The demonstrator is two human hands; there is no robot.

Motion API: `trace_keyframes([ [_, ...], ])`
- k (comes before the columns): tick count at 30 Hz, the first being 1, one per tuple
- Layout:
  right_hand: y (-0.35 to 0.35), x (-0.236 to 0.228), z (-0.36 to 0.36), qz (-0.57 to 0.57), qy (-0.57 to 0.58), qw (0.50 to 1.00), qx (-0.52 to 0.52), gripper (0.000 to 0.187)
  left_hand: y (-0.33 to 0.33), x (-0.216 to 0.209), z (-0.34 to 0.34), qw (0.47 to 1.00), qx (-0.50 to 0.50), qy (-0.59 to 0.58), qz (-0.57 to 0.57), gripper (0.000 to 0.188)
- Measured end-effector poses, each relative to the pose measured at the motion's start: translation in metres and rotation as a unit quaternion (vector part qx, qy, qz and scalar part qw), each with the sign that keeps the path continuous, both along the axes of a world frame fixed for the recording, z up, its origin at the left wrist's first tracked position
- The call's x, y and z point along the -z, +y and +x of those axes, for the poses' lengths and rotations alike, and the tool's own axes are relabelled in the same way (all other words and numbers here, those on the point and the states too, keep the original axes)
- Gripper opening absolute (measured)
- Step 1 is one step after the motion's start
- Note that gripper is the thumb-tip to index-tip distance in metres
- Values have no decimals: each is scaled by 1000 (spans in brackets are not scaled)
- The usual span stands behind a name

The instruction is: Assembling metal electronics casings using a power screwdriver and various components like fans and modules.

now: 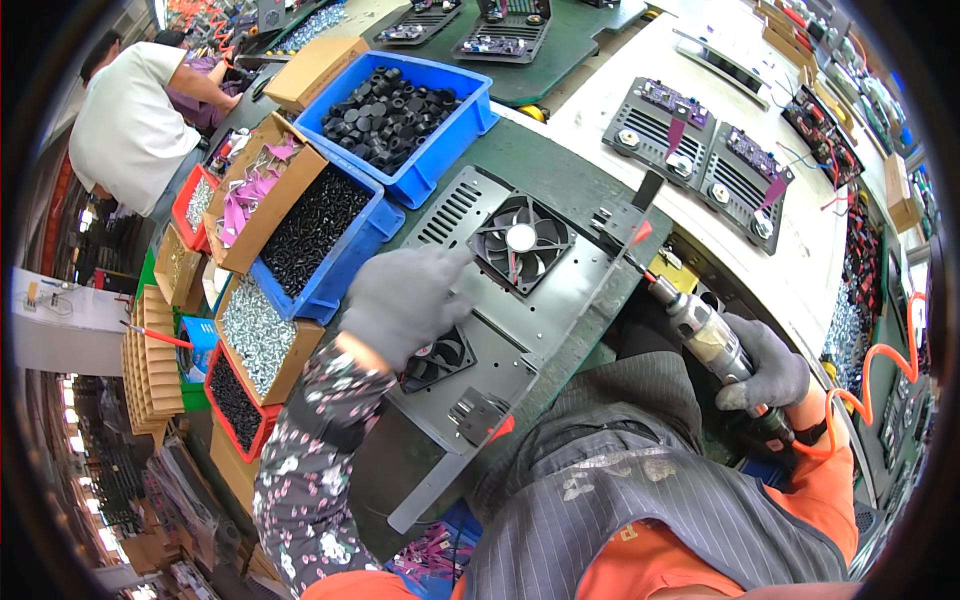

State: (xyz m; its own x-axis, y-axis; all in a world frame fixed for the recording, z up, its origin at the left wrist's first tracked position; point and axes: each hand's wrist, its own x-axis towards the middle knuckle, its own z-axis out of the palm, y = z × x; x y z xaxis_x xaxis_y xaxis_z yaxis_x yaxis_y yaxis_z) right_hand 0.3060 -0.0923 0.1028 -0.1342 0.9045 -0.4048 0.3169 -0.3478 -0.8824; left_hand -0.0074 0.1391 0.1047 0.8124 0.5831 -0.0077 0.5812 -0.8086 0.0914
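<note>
A black metal panel (503, 355) with slots and two cooling fans lies on the green table. My left hand (405, 300), in a grey glove, is over the panel between the upper fan (520, 240) and the lower fan (437, 360), which it partly covers. Its bent thumb and forefinger are apart, with nothing visible between them; the other fingers are partly hidden. At the right, my gloved right hand (765, 362) is wrapped round a power screwdriver (708, 335). The tool's bit points up and left, towards the panel's right corner bracket (618, 228).
Blue bins of black caps (385, 115) and black screws (312, 225) stand left of the panel. Beside them are boxes of silver screws (262, 325) and purple pieces (250, 200). Panels with circuit boards (700, 150) lie on the white table. An orange hose (885, 352) curls at right. Another person (130, 125) works at upper left.
</note>
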Motion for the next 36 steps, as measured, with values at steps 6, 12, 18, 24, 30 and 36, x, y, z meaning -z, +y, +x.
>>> trace_keyframes([
  [6, 3, 0, -1, -69, 37, 997, 24, 82, 6, 33, 44, 992, 44, 103, 49, 24],
  [12, 10, 6, 9, -56, 45, 997, -20, 76, 2, 22, 34, 986, 136, -68, 63, 15],
  [18, 16, 2, 13, -79, 65, 994, -22, 73, 0, 1, 35, 916, -9, -190, -352, 23],
  [24, 17, 2, 15, -112, 89, 990, 0, 88, -9, 18, 55, 796, -53, -180, -576, 32],
  [30, 15, -1, 19, -107, 44, 993, -23, 84, -6, 21, 60, 740, -67, -210, -635, 30],
  [36, 15, 1, 21, -105, 32, 994, -27, 84, -5, 19, 62, 773, -34, -201, -601, 30],
])
